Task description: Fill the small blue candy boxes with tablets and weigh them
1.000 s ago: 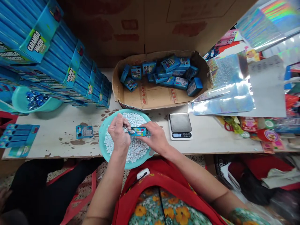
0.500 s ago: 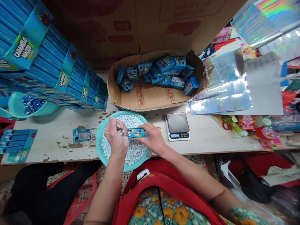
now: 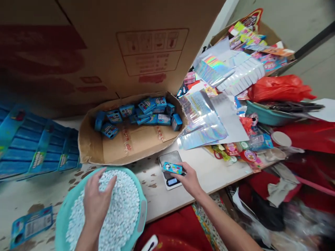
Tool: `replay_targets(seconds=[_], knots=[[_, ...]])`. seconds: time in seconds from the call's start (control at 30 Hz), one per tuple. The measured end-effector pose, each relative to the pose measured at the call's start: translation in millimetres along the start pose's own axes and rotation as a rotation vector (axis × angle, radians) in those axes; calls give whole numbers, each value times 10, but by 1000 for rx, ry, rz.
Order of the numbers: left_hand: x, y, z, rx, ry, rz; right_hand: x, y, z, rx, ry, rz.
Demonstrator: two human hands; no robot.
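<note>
Between the fingers and thumb of my right hand is a small blue candy box, held over the digital scale. Whether the box touches the scale's plate, I cannot tell. A round hole shows at the box's left end. My left hand is over the turquoise basin, its fingers apart and nothing in them. Small pale candies fill the basin.
Behind the basin a low cardboard tray holds several blue boxes. A flat blue carton lies at the left, below stacked blue display boxes. Shiny holographic sheets lie right of the tray. A tall cardboard box stands behind.
My right hand has carried the candy box from above the basin rightward to the scale. My left hand has come away from the box and opened. The view has turned right.
</note>
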State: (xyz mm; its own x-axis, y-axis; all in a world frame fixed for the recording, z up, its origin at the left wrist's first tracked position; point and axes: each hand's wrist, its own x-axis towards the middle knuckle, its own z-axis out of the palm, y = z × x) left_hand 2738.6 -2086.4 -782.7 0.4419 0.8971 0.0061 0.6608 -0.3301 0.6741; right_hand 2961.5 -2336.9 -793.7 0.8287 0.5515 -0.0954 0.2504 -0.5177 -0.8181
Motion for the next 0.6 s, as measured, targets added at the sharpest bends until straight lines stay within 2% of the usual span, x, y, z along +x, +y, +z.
replay_targets(seconds=[0.07,0.1,0.2,0.27,0.3,0.33,0.4,0.47,0.53,0.6], knots=[[278,515,263,-135,-40,142,96,178,-9,12,46,6],[445,796,450,-172,-103,233,129,232,-7,21,59,-6],[959,1628,1190,-195,-323,419,160,282,-59,3,70,-66],[1227,2118,1729,-177,-407,496,141,285,-165,-28,97,-78],[1324,2328,1979,-166,-470,504,127,293,-235,-40,115,-67],[1397,2505,2201,-159,-538,452,115,311,-312,-45,124,-50],[1480,2742,2544,-160,-634,336,103,367,-469,-50,123,-24],[1512,2814,2725,-175,-644,232,113,425,-607,-58,124,-14],[1527,2742,2730,-201,-612,153,138,441,-708,-64,154,-7],[1534,2567,2557,-220,-584,85,164,380,-763,-66,206,-17]])
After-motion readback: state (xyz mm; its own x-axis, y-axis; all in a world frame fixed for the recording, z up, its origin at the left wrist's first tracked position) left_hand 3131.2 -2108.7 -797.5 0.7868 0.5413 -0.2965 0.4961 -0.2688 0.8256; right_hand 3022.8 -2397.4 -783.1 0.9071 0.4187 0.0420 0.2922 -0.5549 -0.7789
